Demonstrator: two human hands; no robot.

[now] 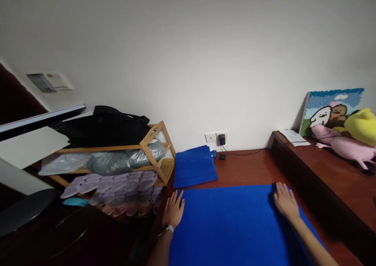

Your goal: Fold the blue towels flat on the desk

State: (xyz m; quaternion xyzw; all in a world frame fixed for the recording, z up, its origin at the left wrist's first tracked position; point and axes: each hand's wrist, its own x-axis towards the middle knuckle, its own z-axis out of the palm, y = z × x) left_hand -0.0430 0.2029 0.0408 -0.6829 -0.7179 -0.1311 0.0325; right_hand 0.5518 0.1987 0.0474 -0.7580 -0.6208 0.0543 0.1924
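A blue cloth (229, 223) lies spread flat over the reddish-brown wooden table (246, 170), running out of view at the bottom. On its far left corner rests my left hand (174, 209), fingers extended, with a watch or band on the wrist. My right hand (285, 200) lies flat on the far right corner, its fingers also stretched out. Neither hand is closed around anything. Just beyond the cloth, near my left hand, sits a folded blue cloth (195, 166) against the wall.
Left of the table, a wooden rack (161, 156) holds a black bag (108, 127), plastic-wrapped items and several slippers (111, 184). A black plug (222, 140) with a cable sits in the wall socket. A raised ledge at right carries a pink plush toy (346, 144) and a picture (331, 109).
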